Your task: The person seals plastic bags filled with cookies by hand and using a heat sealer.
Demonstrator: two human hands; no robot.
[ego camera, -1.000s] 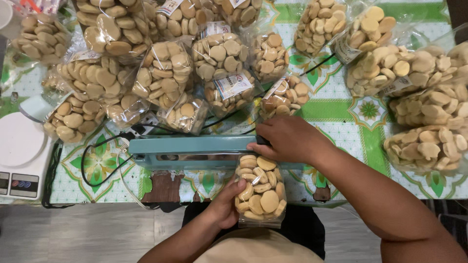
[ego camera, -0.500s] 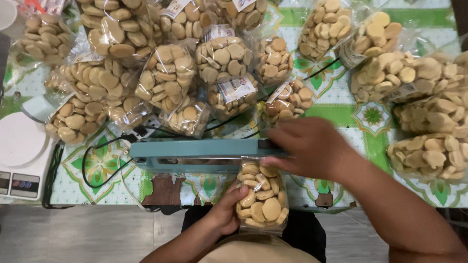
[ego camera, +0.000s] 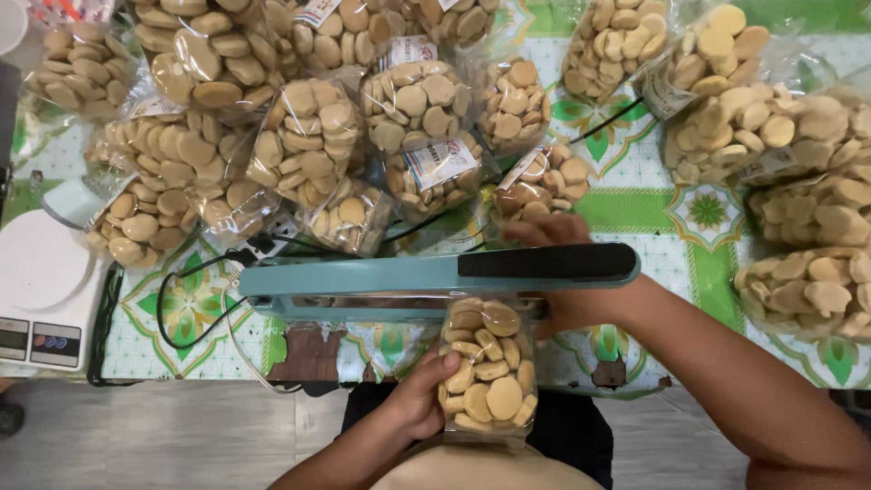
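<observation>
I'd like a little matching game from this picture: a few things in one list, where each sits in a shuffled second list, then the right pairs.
Things:
1. white digital kitchen scale
2. teal bar-shaped heat sealer with black handle
3. clear bag of round tan biscuits held by the left hand
4. black power cable

Places:
A. across the middle of the table
B. hanging below the sealer, at the table's near edge
C. far left edge of the table
D. looping over the green-patterned tablecloth, left of centre

Pairs: 1-C, 2-A, 3-B, 4-D
</observation>
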